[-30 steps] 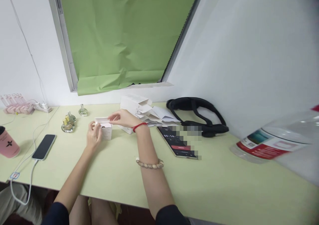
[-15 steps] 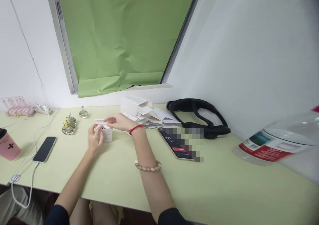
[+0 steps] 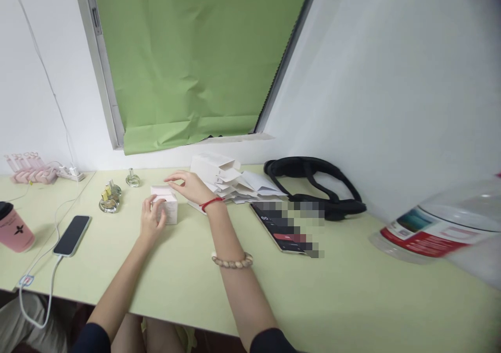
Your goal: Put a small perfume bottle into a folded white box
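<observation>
A small white carton (image 3: 171, 213) stands on the table, with its top flap partly up at the back. Curled against the carton's left side and top edge, my left hand (image 3: 151, 220) steadies it. Just above and to the right hovers my right hand (image 3: 192, 189), thumb and fingers slightly apart with nothing between them. Small glass perfume bottles (image 3: 108, 203) with gold and clear tops sit to the left. One more perfume bottle (image 3: 132, 178) stands farther back. Whatever is inside the carton is hidden.
Flattened white cartons (image 3: 225, 178) lie piled behind my right hand. To the right are a phone (image 3: 270, 230), a black headset (image 3: 340, 207) and a large plastic bottle (image 3: 430, 233). On the left are a charging phone (image 3: 72, 235) and a pink cup (image 3: 16, 230).
My right hand has lifted off the carton's flap, and its fingers have parted. My left hand stays at the carton. The view has shifted slightly.
</observation>
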`<act>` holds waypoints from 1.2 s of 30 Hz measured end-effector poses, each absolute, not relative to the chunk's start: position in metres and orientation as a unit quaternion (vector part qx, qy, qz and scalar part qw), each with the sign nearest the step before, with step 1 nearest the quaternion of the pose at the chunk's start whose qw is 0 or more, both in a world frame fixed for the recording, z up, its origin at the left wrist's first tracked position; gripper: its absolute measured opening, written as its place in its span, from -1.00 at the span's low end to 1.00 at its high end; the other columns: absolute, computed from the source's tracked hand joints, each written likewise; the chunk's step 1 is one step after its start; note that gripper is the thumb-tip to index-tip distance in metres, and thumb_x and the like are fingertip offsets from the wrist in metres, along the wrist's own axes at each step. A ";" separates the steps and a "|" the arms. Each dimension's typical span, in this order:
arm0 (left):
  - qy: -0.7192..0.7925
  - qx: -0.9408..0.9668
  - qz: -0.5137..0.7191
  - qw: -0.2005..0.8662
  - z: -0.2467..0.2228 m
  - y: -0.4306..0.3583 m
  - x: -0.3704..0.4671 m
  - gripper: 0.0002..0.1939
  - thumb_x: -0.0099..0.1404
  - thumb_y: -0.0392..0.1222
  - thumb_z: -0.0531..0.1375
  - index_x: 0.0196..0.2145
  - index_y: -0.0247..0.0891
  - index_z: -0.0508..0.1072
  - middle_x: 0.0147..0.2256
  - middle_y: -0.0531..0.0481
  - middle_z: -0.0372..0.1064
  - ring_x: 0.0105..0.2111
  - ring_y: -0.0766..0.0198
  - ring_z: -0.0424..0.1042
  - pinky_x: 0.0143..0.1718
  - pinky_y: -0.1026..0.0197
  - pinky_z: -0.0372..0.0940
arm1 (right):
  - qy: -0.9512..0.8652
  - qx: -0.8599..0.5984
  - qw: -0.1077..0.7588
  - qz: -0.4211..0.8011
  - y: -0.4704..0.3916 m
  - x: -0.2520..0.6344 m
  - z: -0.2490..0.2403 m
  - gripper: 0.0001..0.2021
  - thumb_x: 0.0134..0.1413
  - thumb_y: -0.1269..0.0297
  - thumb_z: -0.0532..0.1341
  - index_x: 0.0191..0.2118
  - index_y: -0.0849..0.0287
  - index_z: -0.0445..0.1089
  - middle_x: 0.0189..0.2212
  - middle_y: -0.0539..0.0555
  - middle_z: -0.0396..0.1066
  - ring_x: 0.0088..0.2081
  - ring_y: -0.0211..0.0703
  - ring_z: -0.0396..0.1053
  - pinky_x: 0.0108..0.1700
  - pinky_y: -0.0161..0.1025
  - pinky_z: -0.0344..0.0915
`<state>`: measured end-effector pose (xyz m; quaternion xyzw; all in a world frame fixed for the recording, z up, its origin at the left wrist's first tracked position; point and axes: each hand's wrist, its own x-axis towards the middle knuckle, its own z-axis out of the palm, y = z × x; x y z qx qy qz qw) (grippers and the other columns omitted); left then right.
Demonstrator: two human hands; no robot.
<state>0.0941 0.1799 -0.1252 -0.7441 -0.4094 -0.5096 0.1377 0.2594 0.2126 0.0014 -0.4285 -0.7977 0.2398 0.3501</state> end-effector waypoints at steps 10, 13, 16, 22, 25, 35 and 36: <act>-0.442 -0.732 -0.486 0.177 -0.132 0.181 0.092 -0.68 0.31 -0.29 0.03 0.01 -0.28 0.37 0.08 -0.21 0.06 0.02 0.19 0.23 -0.02 0.17 0.26 | -0.768 -0.456 0.317 0.318 0.225 0.262 -0.011 -0.65 0.07 0.49 0.26 0.02 0.38 0.42 -0.15 0.19 0.45 -0.21 -0.19 0.43 -0.11 -0.29 0.36; -0.460 -0.730 -0.472 0.181 -0.137 0.184 0.091 -0.63 0.31 -0.26 0.03 0.05 -0.27 0.38 0.02 -0.22 0.06 -0.01 0.17 0.22 -0.04 0.14 0.27 | -0.765 -0.455 0.303 0.341 0.221 0.264 -0.007 -0.74 0.06 0.50 0.26 -0.08 0.39 0.48 -0.23 0.17 0.47 -0.19 -0.19 0.43 -0.08 -0.31 0.34; -0.459 -0.735 -0.472 0.164 -0.138 0.186 0.090 -0.59 0.32 -0.26 0.02 0.10 -0.27 0.34 0.02 -0.22 0.09 -0.03 0.21 0.25 -0.05 0.18 0.30 | -0.769 -0.462 0.273 0.348 0.219 0.264 -0.007 -0.81 0.01 0.49 0.30 -0.20 0.38 0.52 -0.18 0.18 0.46 -0.09 -0.12 0.41 -0.04 -0.30 0.33; -0.434 -0.740 -0.499 0.124 -0.134 0.184 0.089 -0.62 0.34 -0.31 -0.02 0.09 -0.28 0.28 0.09 -0.21 0.10 0.02 0.25 0.28 0.02 0.22 0.29 | -0.755 -0.463 0.260 0.383 0.224 0.260 -0.016 -0.75 0.06 0.50 0.26 -0.11 0.44 0.48 -0.16 0.20 0.45 -0.10 -0.12 0.43 -0.06 -0.30 0.34; -0.439 -0.746 -0.491 0.093 -0.135 0.183 0.089 -0.68 0.34 -0.31 -0.02 0.03 -0.28 0.29 0.15 -0.22 0.06 0.04 0.24 0.29 0.00 0.21 0.32 | -0.757 -0.471 0.254 0.375 0.227 0.260 -0.018 -0.74 0.09 0.48 0.25 -0.09 0.44 0.48 -0.18 0.21 0.46 -0.13 -0.09 0.44 -0.09 -0.28 0.35; -0.469 -0.741 -0.480 0.020 -0.138 0.181 0.092 -0.57 0.32 -0.24 -0.02 0.14 -0.27 0.20 0.19 -0.29 -0.03 0.11 0.16 0.25 -0.17 0.25 0.37 | -0.764 -0.458 0.227 0.394 0.223 0.269 -0.015 -0.73 0.06 0.43 0.29 -0.09 0.41 0.50 -0.21 0.20 0.46 -0.14 -0.09 0.45 -0.07 -0.30 0.33; -0.472 -0.741 -0.477 0.014 -0.138 0.181 0.092 -0.57 0.32 -0.24 -0.02 0.14 -0.28 0.21 0.19 -0.30 -0.03 0.11 0.15 0.25 -0.16 0.24 0.37 | -0.763 -0.460 0.226 0.393 0.222 0.270 -0.014 -0.73 0.07 0.43 0.28 -0.09 0.41 0.49 -0.21 0.21 0.46 -0.14 -0.09 0.45 -0.07 -0.30 0.33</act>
